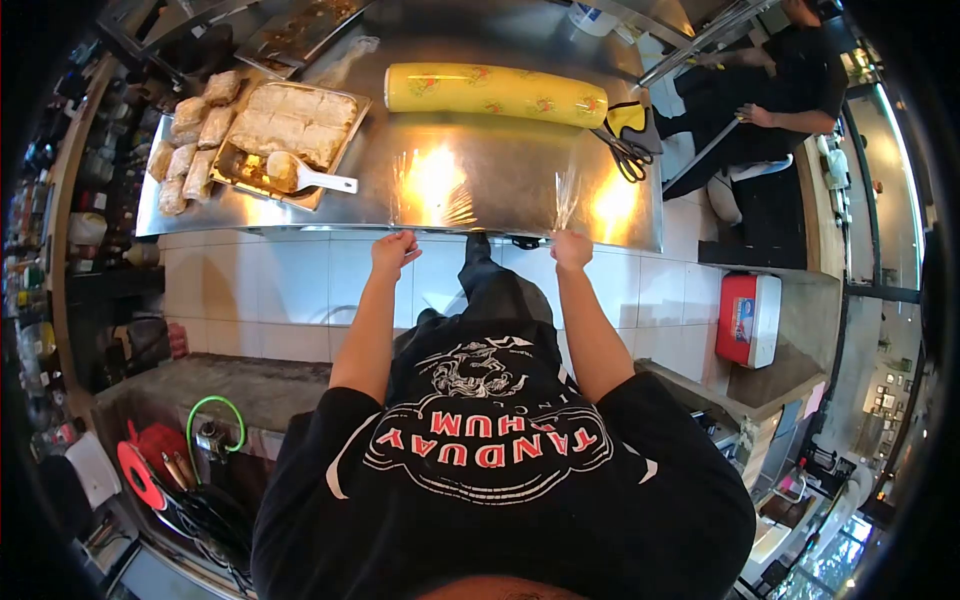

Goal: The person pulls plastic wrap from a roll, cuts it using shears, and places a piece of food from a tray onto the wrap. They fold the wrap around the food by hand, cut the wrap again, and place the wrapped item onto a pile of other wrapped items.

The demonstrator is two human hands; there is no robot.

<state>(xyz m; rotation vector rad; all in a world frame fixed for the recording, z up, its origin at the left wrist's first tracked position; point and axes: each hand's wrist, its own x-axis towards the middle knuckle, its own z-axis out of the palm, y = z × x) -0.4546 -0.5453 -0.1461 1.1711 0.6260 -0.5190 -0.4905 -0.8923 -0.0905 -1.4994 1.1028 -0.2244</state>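
My left hand (395,252) is closed in a pinch at the steel table's front edge, gripping a corner of clear plastic wrap (566,198). Its fellow, my right hand (572,250), pinches the wrap's other corner. The film lies over the tabletop, its creases fanning out near both hands. Across the table behind it rests a thick yellow-printed roll (495,92). Left of the film stands a metal tray (350,135) of pale food portions, with a white-handled scoop (325,180) in its partly emptied corner. Several wrapped portions (215,126) are stacked beside the tray.
Black-handled scissors (625,155) and a yellow-and-grey cloth (632,122) lie at the roll's right end. Another person (790,90) is at the upper right, holding a long handle. A red and white cooler (748,320) stands right; a counter (240,385) runs behind me.
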